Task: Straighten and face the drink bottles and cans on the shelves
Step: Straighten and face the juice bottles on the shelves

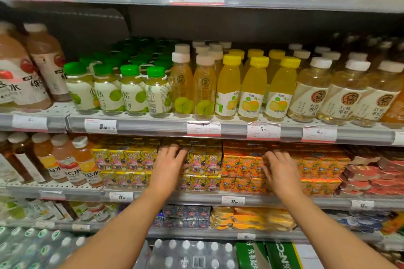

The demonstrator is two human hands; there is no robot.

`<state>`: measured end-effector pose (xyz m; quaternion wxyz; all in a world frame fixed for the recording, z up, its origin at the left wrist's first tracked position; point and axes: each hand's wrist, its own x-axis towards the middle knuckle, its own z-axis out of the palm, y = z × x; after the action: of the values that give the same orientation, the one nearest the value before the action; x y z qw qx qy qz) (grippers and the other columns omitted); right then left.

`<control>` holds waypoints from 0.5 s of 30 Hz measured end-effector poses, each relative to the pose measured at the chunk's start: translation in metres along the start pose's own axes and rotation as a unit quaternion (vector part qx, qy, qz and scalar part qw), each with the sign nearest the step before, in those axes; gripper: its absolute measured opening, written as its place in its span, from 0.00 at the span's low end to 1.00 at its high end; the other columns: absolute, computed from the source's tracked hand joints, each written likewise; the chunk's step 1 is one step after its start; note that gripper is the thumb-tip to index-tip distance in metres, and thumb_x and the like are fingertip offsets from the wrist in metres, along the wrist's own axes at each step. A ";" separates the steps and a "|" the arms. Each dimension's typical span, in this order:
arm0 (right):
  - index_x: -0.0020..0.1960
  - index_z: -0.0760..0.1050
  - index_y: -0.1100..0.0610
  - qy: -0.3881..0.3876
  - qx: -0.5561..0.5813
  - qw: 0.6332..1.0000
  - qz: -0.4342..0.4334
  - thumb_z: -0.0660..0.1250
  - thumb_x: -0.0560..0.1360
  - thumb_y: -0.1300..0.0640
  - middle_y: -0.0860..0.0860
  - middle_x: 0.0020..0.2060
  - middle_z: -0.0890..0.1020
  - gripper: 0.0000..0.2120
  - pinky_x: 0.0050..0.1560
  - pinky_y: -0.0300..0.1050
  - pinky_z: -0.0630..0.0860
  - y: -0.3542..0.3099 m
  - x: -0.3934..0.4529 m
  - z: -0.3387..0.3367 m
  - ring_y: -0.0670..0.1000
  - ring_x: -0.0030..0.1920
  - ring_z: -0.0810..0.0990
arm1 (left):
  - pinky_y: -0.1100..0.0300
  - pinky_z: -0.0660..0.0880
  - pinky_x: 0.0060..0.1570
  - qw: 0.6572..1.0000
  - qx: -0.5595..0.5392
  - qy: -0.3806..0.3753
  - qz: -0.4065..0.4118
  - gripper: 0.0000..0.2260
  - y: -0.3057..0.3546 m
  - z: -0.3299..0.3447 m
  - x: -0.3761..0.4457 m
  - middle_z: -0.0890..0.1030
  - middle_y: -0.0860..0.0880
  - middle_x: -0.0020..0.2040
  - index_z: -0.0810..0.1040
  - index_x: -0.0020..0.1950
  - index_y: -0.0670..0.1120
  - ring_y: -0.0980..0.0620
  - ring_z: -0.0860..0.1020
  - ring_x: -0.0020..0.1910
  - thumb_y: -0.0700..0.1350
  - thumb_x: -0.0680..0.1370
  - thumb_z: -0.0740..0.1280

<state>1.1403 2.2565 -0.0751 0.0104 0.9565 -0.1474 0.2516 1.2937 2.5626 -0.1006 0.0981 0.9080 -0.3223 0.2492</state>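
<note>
Head view looks at drink shelves, and every place below is given from the yellow cartons [131, 160] on the shelf where the hands are

Far left of the yellow cartons, on the same shelf, stand tall orange bottles [84, 160] with white caps, upright in a row

Above and left of the cartons, on the next shelf up, stand green-capped bottles [132, 91]; the rightmost one shows its label back to the front

The left hand [168, 165] lies on the right part of the yellow cartons, fingers spread and fairly straight, touching the top edge of the upper stack; it grips nothing that can be seen

Straight above the cartons are two clear bottles [204, 88] with white caps, and right of those, three yellow-capped bottles [254, 89] facing forward

Just right of the yellow cartons sit orange cartons [239, 167], stacked two high. The right hand [281, 170] rests against their front, fingers spread and slightly bent, pressing rather than clasping; its fingertips are blurred

Above and far right of the yellow cartons stand pale tea bottles [340, 94] with brown round marks, leaning a little rightward

Far right, beyond the orange cartons, lie red packs [360, 173], somewhat crumpled

Below the yellow cartons, price tags [121, 196] hang on the shelf rail
</note>
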 end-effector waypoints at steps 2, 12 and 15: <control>0.51 0.78 0.57 -0.019 -0.023 1.000 0.008 0.74 0.72 0.59 0.54 0.44 0.80 0.10 0.45 0.52 0.73 -0.008 -0.001 -0.004 0.58 0.45 0.77 | 0.43 0.79 0.53 1.000 -0.002 -0.006 0.003 0.21 0.001 -0.004 -0.002 0.79 0.41 0.56 0.80 0.63 0.43 0.38 0.78 0.53 0.44 0.72 0.78; 0.64 0.80 0.57 -0.069 -0.056 0.990 -0.110 0.73 0.70 0.53 0.55 0.60 0.83 0.23 0.52 0.52 0.81 -0.076 -0.012 -0.061 0.57 0.56 0.83 | 0.52 0.70 0.71 0.997 -0.032 -0.065 -0.008 0.24 -0.007 -0.057 -0.011 0.71 0.49 0.74 0.68 0.77 0.52 0.48 0.70 0.72 0.54 0.82 0.64; 0.65 0.80 0.57 -0.002 0.018 0.979 -0.203 0.74 0.69 0.54 0.55 0.62 0.82 0.24 0.55 0.53 0.82 -0.116 -0.006 -0.077 0.57 0.58 0.82 | 0.53 0.72 0.68 0.998 -0.033 -0.025 -0.039 0.23 -0.014 -0.088 -0.024 0.73 0.51 0.72 0.71 0.75 0.51 0.50 0.72 0.69 0.58 0.82 0.62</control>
<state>1.1316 2.3766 -0.0046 0.0433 0.9670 0.0545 0.2451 1.2521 2.6160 -0.0374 0.1299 0.9220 -0.2970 0.2116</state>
